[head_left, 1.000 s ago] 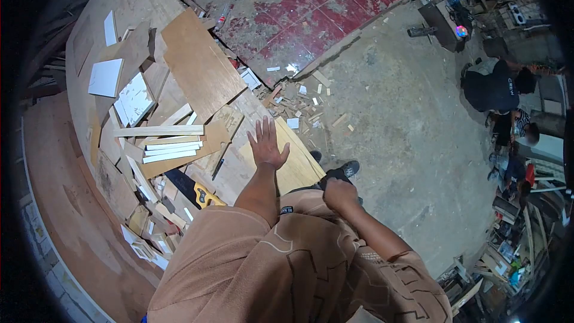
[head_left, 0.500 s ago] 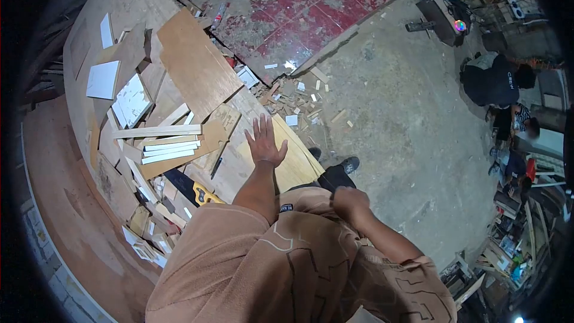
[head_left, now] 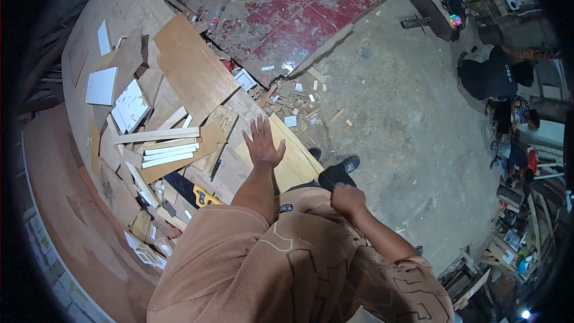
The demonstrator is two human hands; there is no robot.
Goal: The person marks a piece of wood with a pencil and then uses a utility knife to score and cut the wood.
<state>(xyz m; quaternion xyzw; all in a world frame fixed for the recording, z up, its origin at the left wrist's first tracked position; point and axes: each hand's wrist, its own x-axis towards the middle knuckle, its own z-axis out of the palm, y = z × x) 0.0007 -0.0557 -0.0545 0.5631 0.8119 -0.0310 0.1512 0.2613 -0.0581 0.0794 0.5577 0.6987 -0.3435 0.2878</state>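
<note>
my left hand [head_left: 262, 142] lies palm down, fingers spread, on a pale, faintly grained wooden board [head_left: 293, 164] at the near right edge of the worktop [head_left: 134, 0], just in front of my waist. my right hand [head_left: 348, 199] is curled in over my dark trouser leg; i cannot tell whether it pinches anything. farther along lies a thin brown plywood sheet [head_left: 191, 69], flat and straight along its long side.

left of my forearm, a handsaw [head_left: 205, 197] with a yellow handle, a slim black pen [head_left: 216, 168] and a pile of narrow white strips [head_left: 170, 154] crowd the surface, with a white-faced square panel [head_left: 102, 86] and jumbled offcuts beyond.

past the board's edge, small wood scraps [head_left: 299, 107] litter the ground near the red tiles [head_left: 335, 0]. to my right, bare grey concrete [head_left: 394, 131] leaves broad room, reaching to a crouched person [head_left: 487, 75] well apart.
</note>
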